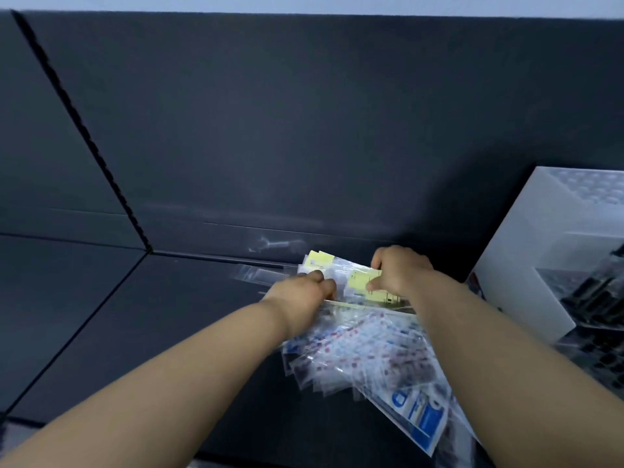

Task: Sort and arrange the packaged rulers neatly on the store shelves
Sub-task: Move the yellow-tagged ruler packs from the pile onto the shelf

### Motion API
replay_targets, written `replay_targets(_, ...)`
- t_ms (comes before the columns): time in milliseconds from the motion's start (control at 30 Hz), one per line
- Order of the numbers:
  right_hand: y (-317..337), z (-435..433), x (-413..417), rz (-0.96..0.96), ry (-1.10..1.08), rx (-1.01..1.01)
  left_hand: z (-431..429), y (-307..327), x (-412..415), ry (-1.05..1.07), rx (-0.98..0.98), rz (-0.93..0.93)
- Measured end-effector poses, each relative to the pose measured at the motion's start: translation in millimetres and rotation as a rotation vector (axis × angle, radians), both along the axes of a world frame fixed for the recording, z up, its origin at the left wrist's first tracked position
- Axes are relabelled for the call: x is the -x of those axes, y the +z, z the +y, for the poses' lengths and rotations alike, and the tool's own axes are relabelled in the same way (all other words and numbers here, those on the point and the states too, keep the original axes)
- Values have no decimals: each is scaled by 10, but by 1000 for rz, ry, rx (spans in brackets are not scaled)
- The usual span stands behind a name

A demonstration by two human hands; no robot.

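My left hand (305,287) and right hand (396,273) were both clamped on the yellow packaged rulers (359,280), far back on the shelf (169,332).
My left fingers curled round the bundle's left end; my right thumb and fingers pinched its right end. The rulers sat in clear sleeves. Nearer me lay a fanned pile of clear packets (364,349) printed blue and red. To the right, a white box (526,265) held dark items (594,292) I could not make out.

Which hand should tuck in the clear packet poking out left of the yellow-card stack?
Probably left: the left hand sits beside the clear packet; the right hand grips the stack at its other end.
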State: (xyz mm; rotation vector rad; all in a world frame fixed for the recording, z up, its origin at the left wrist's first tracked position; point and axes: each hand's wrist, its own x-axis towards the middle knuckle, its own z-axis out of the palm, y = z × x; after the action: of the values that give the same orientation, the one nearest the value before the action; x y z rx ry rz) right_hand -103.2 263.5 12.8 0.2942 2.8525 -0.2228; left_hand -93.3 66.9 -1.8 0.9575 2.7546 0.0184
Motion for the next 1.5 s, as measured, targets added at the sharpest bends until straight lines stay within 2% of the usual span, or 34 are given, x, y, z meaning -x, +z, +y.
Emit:
replay_targets(133,30,62,25,89,-23,123,21,89,-57,1,-16,1)
replay_targets(367,132,173,-94,345,32,15,78,175,-11,6,29,29)
replay_targets(433,174,190,-125,368,42,47,92,131,25,1,3,35)
replay_targets(500,188,177,-156,342,50,165,94,105,8,-38,-13,104)
replay_targets(633,134,69,-266,202,130,315,76,32,-76,-199,8,441)
replay_targets(733,94,-16,-352,64,185,344,92,-18,-82,-187,-5,400)
replay_targets(833,83,-5,-380,51,105,492,118,15,-124,-150,109,313)
replay_targets(867,69,30,-358,93,64,486,105,21,-137,-139,132,314)
replay_targets(933,2,156,-247,169,28,312,47,-3,-138,-130,118,337)
replay_targets(1000,-22,223,-195,82,21,137,-36,-29,-144,-131,50,326)
replay_targets(1067,-44,222,-179,-23,35,62,-112,-11,-170,-139,11,270)
replay_targets(1200,-41,146,-220,13,51,-111,-201,-22,-202,-166,72,244)
replay_targets(1367,101,146,-210,151,4,6,-112,-144,-204,-113,46,238)
replay_targets(1500,201,213,-313,211,59,163,-29,-190,-190,-116,15,366)
